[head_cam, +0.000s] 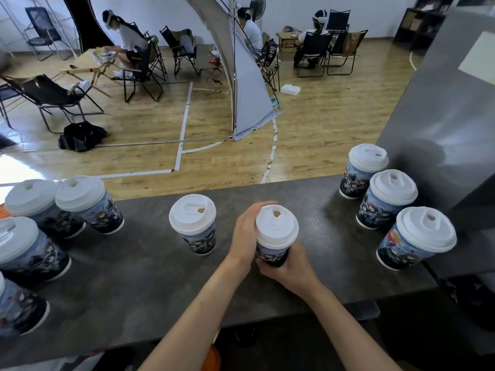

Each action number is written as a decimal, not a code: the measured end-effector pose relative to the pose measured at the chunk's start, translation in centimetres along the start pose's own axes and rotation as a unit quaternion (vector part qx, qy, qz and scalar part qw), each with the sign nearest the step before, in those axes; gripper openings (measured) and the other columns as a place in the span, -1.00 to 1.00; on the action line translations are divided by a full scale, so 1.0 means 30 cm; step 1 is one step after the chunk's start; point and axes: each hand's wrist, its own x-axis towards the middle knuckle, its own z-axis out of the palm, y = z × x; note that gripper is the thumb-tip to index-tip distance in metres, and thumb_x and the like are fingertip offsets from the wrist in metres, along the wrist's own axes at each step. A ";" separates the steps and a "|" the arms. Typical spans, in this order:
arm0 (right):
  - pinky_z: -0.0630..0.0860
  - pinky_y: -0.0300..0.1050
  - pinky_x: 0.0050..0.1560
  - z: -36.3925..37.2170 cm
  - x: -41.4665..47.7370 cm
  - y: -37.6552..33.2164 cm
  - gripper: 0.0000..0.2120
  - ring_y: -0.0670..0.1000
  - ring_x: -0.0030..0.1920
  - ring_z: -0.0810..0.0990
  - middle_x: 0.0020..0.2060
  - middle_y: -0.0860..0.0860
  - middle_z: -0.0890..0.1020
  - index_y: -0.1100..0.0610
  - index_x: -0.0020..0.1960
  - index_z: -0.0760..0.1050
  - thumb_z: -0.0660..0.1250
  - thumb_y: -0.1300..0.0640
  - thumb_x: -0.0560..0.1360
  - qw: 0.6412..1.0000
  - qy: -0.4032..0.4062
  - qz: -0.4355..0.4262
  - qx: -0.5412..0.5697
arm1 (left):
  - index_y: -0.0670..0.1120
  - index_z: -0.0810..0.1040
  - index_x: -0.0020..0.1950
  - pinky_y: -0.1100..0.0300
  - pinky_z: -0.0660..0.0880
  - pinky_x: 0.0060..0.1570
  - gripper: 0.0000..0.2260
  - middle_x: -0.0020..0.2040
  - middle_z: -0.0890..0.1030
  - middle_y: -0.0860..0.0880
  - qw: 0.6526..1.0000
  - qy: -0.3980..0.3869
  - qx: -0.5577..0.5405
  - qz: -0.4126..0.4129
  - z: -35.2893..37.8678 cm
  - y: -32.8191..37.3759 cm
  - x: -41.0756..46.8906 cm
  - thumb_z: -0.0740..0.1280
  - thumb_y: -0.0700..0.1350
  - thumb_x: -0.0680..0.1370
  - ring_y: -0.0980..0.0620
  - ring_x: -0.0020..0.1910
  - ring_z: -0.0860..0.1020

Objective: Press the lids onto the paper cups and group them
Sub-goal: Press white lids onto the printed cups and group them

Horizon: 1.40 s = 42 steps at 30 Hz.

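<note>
Left hand (244,236): curled round the far left side of the held cup (271,255), fingers up by the lid rim, probably to steady it while the lid is seated.
Right hand (290,270): grips the cup's lower body from the near side. With both hands round it, the cup can neither tip nor turn.
Held cup: near the middle of the worktop (134,277), a little toward its right end. The hands hide its base, so I cannot tell whether it stands or is lifted.
Lid (277,227): white, on the cup's rim and seemingly level, sip hole toward the far edge. Whether it has snapped fully home cannot be seen.
Lone cup (194,226): lidded and upright, just left of the left hand and apart from it. It belongs to neither cluster.
Left group (29,253): four lidded cups close together by the left edge.
Right group (388,202): three lidded cups in a tight row at the right end.
Judgement: every lid appears to be on, so the two middle cups likely only need moving to a group.
</note>
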 end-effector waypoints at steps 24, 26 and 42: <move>0.58 0.06 0.24 -0.029 0.001 0.001 -0.20 -0.02 0.26 0.57 0.22 -0.07 0.59 -0.05 0.35 0.40 0.55 -0.15 0.16 1.000 -0.020 0.001 0.007 | -0.06 0.70 0.01 0.28 0.56 0.03 -0.65 0.00 0.75 0.04 0.995 0.101 0.025 -0.007 0.061 -0.003 -0.030 0.11 -0.05 0.60 0.17 0.00 0.66; 0.56 -0.05 0.22 -0.032 -0.011 0.000 -0.18 -0.05 0.27 0.55 0.23 -0.16 0.56 -0.17 0.36 0.31 0.53 -0.17 0.15 1.000 -0.020 0.008 0.014 | -0.05 0.72 0.03 0.32 0.56 -0.02 -0.61 0.02 0.75 0.00 0.996 0.080 0.037 -0.031 0.055 0.016 -0.020 0.07 -0.14 0.65 0.15 0.00 0.66; 0.57 0.00 0.25 -0.009 0.010 0.003 -0.13 -0.10 0.31 0.55 0.28 -0.22 0.58 -0.20 0.38 0.33 0.64 -0.23 0.17 0.999 0.009 -0.002 0.044 | 0.04 0.73 -0.13 0.29 0.55 -0.08 -0.67 -0.09 0.75 0.05 0.980 0.197 0.007 0.010 0.122 -0.015 -0.054 0.18 -0.14 0.62 0.16 -0.06 0.68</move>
